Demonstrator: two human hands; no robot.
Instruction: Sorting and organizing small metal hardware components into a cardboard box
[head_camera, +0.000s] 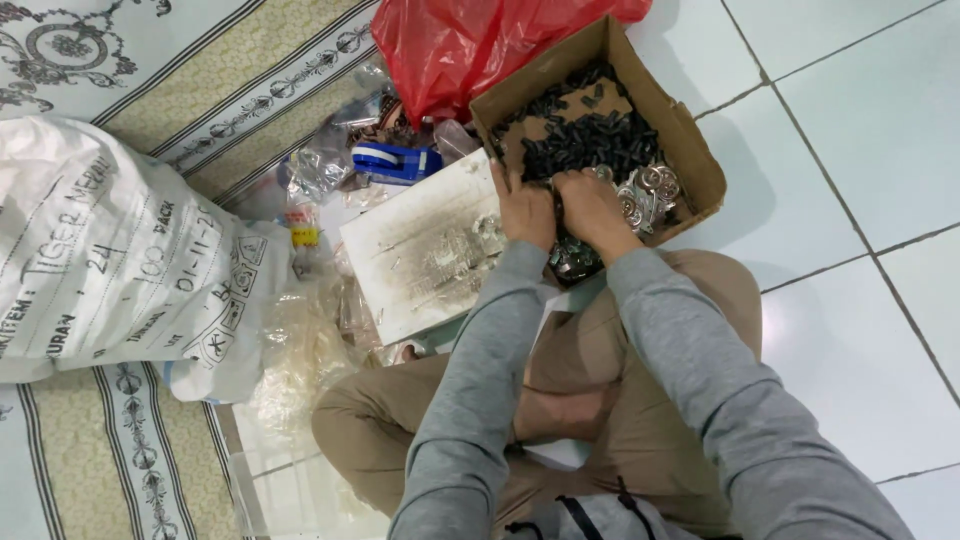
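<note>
Both hands are down at the near edge of the cardboard box (690, 150), side by side and touching. The left hand (524, 212) sits knuckles-up, fingers curled under into the pile; whether anything is pinched inside it cannot be told from here. The right hand (592, 208) is curled the same way, fingertips buried among the parts, its hold hidden too.

The box lies on the white tiled floor (860, 120), just ahead of the crossed legs in tan trousers (690, 290). Inside it, small black pieces (590, 140) fill the left and middle, and shiny round metal pieces (650, 190) are heaped at the near right corner, right beside the right hand.

By the look of it, this is the sorting or gathering step: the hands are working at the seam between the black heap and the silver one. Any lift out of there calls for a firm pinch, since the pieces are small and loose.

Left of the box rests a scuffed white board (420, 250), with a blue tape dispenser (395, 160) beyond it, a red plastic bag (450, 45) behind, and a big white sack (110, 250) on the patterned mat (230, 90).
</note>
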